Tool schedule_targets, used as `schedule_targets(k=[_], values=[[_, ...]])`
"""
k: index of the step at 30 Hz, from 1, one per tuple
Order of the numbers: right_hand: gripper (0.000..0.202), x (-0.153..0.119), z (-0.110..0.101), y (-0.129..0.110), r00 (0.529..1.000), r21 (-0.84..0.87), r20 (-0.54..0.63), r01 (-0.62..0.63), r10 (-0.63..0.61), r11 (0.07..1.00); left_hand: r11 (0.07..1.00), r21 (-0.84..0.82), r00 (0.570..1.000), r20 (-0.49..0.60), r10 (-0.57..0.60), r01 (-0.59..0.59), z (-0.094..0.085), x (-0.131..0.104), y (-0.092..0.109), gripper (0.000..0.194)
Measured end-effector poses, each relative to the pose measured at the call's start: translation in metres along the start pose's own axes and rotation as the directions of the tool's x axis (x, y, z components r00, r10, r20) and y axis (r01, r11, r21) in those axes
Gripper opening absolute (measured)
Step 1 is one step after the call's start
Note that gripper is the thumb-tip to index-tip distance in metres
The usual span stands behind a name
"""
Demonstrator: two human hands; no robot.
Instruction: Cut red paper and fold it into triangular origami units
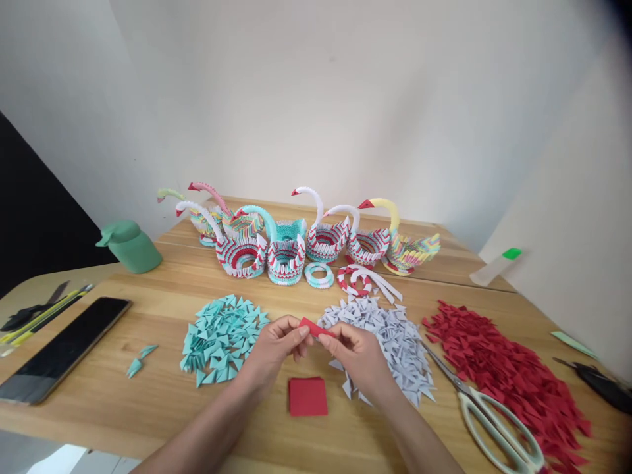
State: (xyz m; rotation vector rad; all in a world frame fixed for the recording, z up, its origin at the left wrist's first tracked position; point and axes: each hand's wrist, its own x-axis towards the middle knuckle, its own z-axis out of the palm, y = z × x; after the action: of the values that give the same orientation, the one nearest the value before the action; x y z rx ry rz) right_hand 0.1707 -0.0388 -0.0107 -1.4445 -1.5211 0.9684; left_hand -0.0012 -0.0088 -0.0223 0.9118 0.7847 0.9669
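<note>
My wooden tabletop [153,309] backs onto a pale wall [345,99]. Toward its far edge stand seven swans [328,245]; nearer lie two rings [319,285] and three piles [503,368], the red one nearest the right edge. Midway across, my left hand [279,342] and right hand [358,354] pinch one red paper [309,324] above the tabletop.

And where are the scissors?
In the head view, the scissors lie at the lower right of the wooden table, along the left side of the red paper pile.
</note>
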Motion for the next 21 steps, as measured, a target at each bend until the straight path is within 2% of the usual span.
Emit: schedule_targets(k=[11, 17, 21], values=[[0.036, -0.001, 0.000, -0.005, 1.000, -0.003, -0.015, 0.021, -0.021, 1.000, 0.998, 0.016, 0.998, -0.019, 0.060, -0.060, -0.001, 0.000, -0.002, 0.030], [0.043, -0.002, 0.001, -0.004, 0.998, -0.016, 0.008, 0.055, -0.055, 0.998, 0.995, 0.007, 0.992, -0.074, 0.098, -0.098, 0.003, -0.001, -0.008, 0.032], [0.042, -0.003, 0.003, -0.005, 0.996, -0.047, -0.019, 0.084, -0.085, 0.995, 0.994, 0.093, 0.998, 0.003, 0.056, -0.057, 0.006, 0.000, -0.011, 0.038]])
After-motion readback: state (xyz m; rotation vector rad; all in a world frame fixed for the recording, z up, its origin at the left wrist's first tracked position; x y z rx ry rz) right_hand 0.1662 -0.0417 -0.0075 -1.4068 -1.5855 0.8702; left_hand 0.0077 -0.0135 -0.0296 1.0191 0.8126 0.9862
